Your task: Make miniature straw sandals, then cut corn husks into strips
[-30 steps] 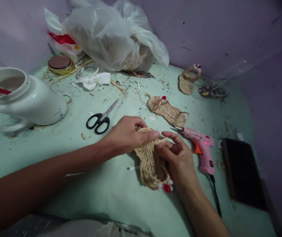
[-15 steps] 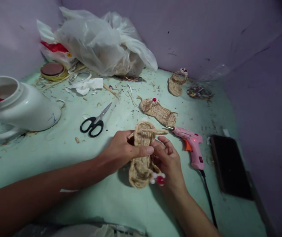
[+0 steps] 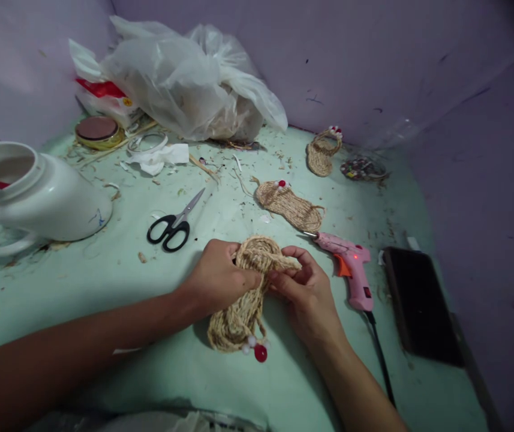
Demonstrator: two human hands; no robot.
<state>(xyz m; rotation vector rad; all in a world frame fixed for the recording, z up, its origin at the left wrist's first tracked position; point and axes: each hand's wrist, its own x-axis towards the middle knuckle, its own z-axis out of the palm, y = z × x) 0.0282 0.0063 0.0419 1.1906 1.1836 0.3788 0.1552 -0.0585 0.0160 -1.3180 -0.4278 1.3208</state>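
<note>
A small braided-rope sandal lies between my hands, tilted, with white beads and one large red bead dangling at its near end. My left hand grips its middle from the left, thumb across the top. On the other side, my right hand is closed at the far part, thumb and fingers pinching the edge beside a loose rope strap that crosses over the sole. The right fingertips are partly hidden behind the strap. Beyond them lies another rope sandal with a red bead on top.
A pink glue gun, its red light lit, lies right of my hand near a dark phone. Black-handled scissors are at left, by a white jug. Behind are a plastic bag, a third sandal and a bead container.
The sandal has turned, its beaded end swinging left and nearer me. My right hand has shifted up along its edge to the strap, while my left hand keeps its hold.
</note>
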